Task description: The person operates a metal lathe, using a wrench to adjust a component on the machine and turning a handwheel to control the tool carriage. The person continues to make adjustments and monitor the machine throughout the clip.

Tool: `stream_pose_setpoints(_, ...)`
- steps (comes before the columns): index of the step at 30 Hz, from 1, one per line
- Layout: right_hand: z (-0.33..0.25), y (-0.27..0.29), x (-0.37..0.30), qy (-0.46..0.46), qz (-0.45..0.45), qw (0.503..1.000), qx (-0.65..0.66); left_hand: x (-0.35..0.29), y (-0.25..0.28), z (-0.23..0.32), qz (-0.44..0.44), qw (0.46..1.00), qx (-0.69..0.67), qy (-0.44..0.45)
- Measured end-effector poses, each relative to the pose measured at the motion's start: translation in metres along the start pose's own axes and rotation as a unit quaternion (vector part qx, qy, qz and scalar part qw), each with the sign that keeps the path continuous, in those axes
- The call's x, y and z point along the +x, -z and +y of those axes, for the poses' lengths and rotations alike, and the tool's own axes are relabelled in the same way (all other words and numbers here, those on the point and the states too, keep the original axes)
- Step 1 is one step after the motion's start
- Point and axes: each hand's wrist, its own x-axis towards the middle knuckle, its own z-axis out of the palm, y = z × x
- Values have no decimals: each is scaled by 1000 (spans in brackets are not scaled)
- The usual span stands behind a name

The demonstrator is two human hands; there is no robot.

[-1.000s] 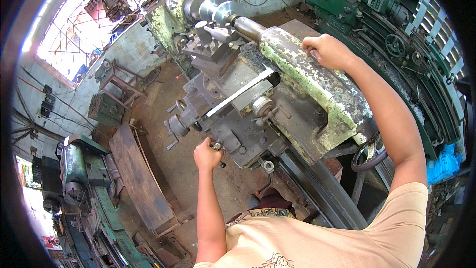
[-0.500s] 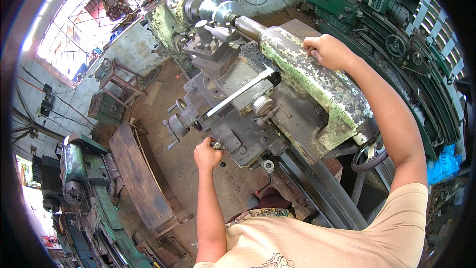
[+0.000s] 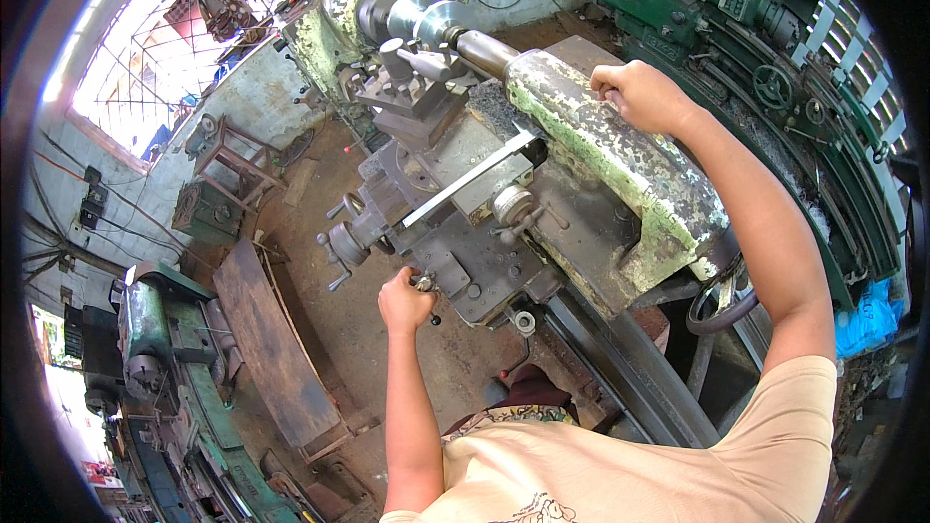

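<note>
A worn metal lathe stands before me, with a steel workpiece [image 3: 431, 21] in its headstock, backed up by the tailstock [image 3: 620, 150] in peeling green and cream paint. My left hand [image 3: 405, 301] is closed round a small metal handle [image 3: 423, 283] at the near left edge of the carriage [image 3: 480, 276]. Over the tailstock top is my right hand [image 3: 644, 97], fingers curled together; whatever they hold, if anything, is hidden. The tool post [image 3: 412, 97] sits beside the workpiece. A pale metal strip [image 3: 470, 177] lies slantwise across the carriage slide.
A tailstock handwheel [image 3: 722, 305] is below my right forearm. Cross-slide crank handles [image 3: 344, 247] stick out at the carriage's left. Another green lathe [image 3: 717, 29] stands at the back right, and one more machine [image 3: 170, 358] at the left beside a wooden board [image 3: 276, 339].
My right hand has shifted up very slightly over the tailstock. My left hand stays on the handle, and the lathe's parts look the same.
</note>
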Motion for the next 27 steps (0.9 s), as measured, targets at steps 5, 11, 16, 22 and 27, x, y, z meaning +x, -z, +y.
stream_pose_setpoints(5, 1, -4, 1, 1, -9, 1000, -13, 0, 0, 0, 3, 1000, 6, -3)
stream_pose_setpoints(11, 1, -3, 2, -6, -18, 1000, -13, 0, 1, 0, -2, 1000, 4, -5)
stream_pose_setpoints(16, 0, -2, 0, -7, -12, 1000, -11, 0, 0, 0, -1, 1000, -6, 1)
stream_pose_setpoints(22, 1, 0, 2, -6, -17, 1000, -12, 0, -1, -1, -3, 1000, 4, 1)
stream_pose_setpoints(27, 1, -1, 1, -2, -11, 1000, -7, 0, 0, 0, -9, 1000, 7, 4)
